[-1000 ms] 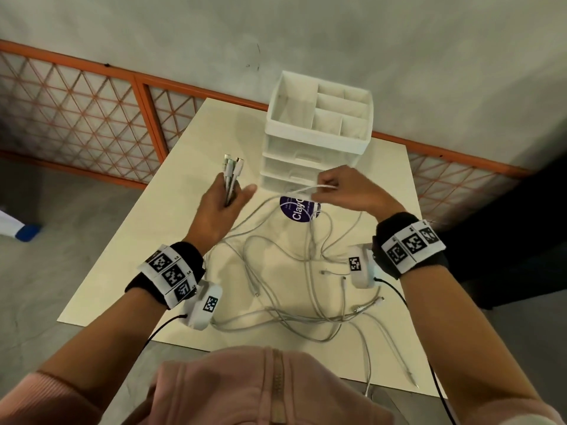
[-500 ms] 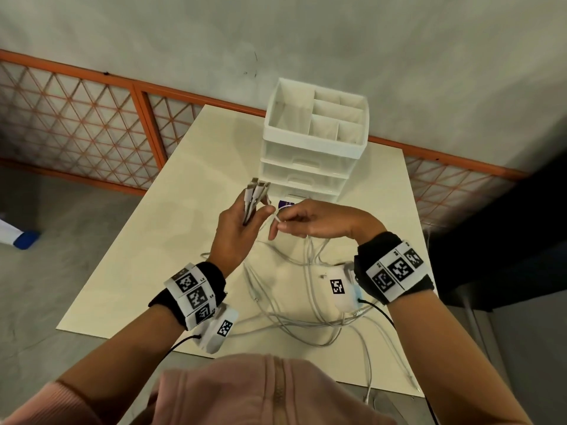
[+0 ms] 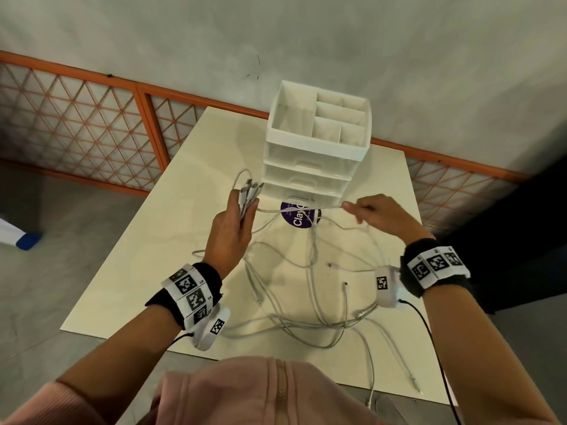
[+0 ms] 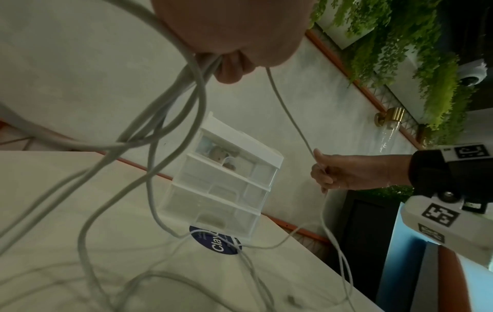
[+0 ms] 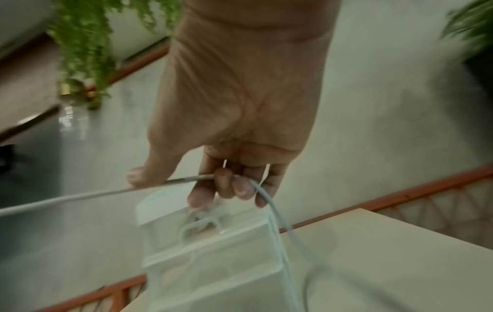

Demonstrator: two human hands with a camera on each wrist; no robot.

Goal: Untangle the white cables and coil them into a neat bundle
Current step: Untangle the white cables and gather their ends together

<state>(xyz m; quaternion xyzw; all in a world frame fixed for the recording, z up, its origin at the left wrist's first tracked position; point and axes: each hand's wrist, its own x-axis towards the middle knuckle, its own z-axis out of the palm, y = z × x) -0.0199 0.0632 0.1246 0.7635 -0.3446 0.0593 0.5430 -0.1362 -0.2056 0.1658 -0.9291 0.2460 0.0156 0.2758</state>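
Several white cables point(image 3: 310, 289) lie tangled on the cream table point(image 3: 129, 271), their strands hanging from my raised left hand point(image 3: 236, 219). That hand grips a bunch of cable ends, the connectors point(image 3: 252, 189) sticking up past its fingers. From it one white cable point(image 3: 300, 209) runs taut to my right hand point(image 3: 372, 214), which pinches it between thumb and curled fingers point(image 5: 224, 185). In the left wrist view the gripped strands point(image 4: 170, 109) fan down to the table and the single cable point(image 4: 290, 118) crosses to the right hand point(image 4: 344, 173).
A white drawer organiser point(image 3: 316, 148) with open top compartments stands at the table's far middle, just beyond both hands. A purple round label point(image 3: 299, 216) lies at its foot. Loose cable ends hang over the near table edge point(image 3: 414, 384). An orange lattice railing point(image 3: 92, 133) runs behind.
My right hand has drawn away from the left to the right, pulling one cable taut between them. The left hand still holds the bunch of ends, with another connector added to it.
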